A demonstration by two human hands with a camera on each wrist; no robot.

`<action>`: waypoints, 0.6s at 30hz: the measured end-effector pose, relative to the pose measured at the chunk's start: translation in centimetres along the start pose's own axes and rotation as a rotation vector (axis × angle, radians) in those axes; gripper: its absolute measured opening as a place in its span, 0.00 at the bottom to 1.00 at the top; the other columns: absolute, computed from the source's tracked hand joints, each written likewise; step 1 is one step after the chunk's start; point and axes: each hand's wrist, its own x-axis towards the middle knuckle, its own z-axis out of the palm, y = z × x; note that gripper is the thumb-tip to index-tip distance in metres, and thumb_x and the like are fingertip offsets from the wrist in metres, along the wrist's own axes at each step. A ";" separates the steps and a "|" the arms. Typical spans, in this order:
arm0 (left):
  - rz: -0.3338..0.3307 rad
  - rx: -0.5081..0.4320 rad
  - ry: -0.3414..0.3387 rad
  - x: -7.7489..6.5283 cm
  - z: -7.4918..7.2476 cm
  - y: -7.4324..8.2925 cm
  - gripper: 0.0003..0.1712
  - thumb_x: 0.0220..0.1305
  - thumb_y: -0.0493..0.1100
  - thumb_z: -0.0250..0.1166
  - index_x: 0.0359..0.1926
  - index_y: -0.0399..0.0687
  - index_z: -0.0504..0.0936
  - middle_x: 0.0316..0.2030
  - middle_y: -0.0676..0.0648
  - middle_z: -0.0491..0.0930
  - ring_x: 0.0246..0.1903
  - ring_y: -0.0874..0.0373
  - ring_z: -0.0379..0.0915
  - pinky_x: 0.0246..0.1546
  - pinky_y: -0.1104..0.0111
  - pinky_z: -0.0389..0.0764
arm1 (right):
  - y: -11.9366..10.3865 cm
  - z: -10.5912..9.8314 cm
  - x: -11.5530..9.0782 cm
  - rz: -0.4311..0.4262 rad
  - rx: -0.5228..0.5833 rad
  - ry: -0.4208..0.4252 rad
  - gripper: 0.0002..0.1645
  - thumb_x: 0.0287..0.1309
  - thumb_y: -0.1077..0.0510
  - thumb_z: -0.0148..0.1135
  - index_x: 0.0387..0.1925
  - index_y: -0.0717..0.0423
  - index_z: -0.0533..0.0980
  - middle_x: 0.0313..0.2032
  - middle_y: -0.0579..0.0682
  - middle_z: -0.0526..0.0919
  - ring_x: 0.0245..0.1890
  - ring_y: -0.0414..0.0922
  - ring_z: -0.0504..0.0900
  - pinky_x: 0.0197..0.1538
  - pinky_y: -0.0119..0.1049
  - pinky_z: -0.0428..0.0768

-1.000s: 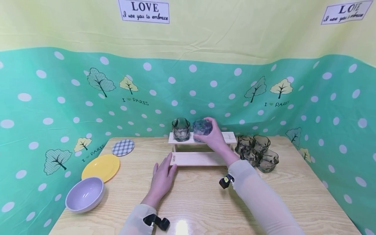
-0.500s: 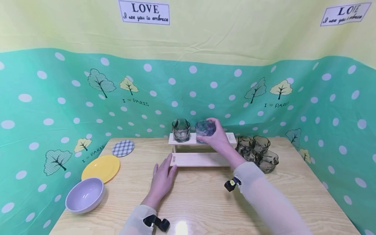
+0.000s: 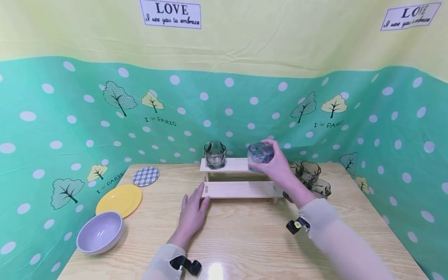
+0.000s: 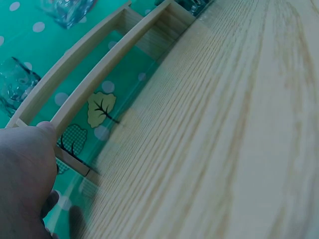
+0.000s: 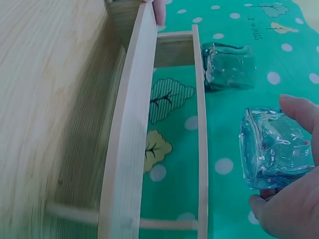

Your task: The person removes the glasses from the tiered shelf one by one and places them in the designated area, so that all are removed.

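Note:
My right hand (image 3: 276, 165) holds a clear bluish glass tumbler (image 3: 259, 153) between thumb and fingers over the right part of the upper tier of a small two-tier wooden rack (image 3: 238, 189). In the right wrist view, a gap shows between the tumbler's base (image 5: 251, 149) and the shelf edge. A grey glass tumbler (image 3: 215, 155) stands upright at the upper tier's left end. My left hand (image 3: 193, 214) rests against the left end of the lower tier, fingers extended; the left wrist view shows its thumb (image 4: 46, 130) touching the shelf.
Several smoky brown glasses (image 3: 310, 173) stand clustered right of the rack, partly behind my right forearm. On the left lie a purple bowl (image 3: 99, 233), a yellow plate (image 3: 119, 200) and a checked round mat (image 3: 146, 176). A patterned cloth (image 3: 229, 97) hangs behind the wooden table (image 3: 231, 233).
My right hand has moved to the right along the upper tier with the bluish tumbler, away from the grey one. My left hand has stayed at the rack's left end.

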 end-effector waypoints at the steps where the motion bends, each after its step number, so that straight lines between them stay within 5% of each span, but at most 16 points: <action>1: 0.000 0.000 0.000 0.0 0.0 0.0 0.37 0.88 0.50 0.58 0.88 0.44 0.59 0.81 0.37 0.66 0.80 0.36 0.61 0.83 0.35 0.39 | 0.0 -0.4 -0.2 0.000 -0.004 -0.001 0.62 0.53 0.51 0.91 0.81 0.43 0.62 0.74 0.59 0.70 0.72 0.63 0.74 0.76 0.62 0.73; 18: 0.000 -0.010 -0.001 -0.1 0.0 0.0 0.37 0.88 0.51 0.57 0.88 0.44 0.59 0.82 0.37 0.66 0.80 0.36 0.61 0.83 0.35 0.39 | 0.9 -7.6 -2.7 0.007 -0.096 0.069 0.68 0.52 0.44 0.91 0.85 0.46 0.57 0.76 0.65 0.66 0.73 0.69 0.70 0.74 0.69 0.73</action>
